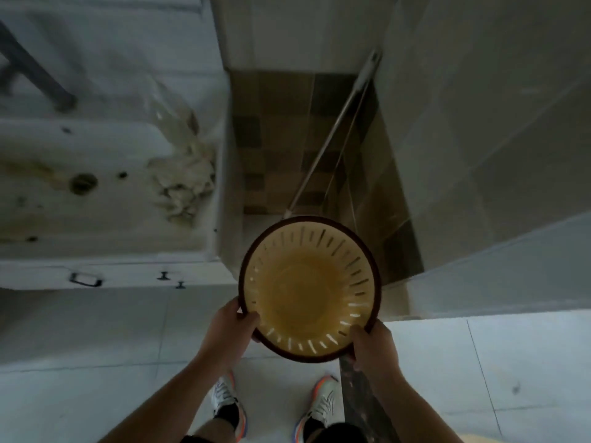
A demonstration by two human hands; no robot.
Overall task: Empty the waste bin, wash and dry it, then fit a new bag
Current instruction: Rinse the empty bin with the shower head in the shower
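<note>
Yellow slotted plastic waste bin with dark brown rim (309,289), lower centre of frame, held above the floor, empty. Left hand (231,327) and right hand (372,345) fingers grasp near rim. Likely light, stiff; slippery if wet, so rim grip suits.

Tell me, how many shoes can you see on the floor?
2. One shoe is below the left hand; the other shoe is below the waste bin, near the right hand. Neither is hidden.
</note>
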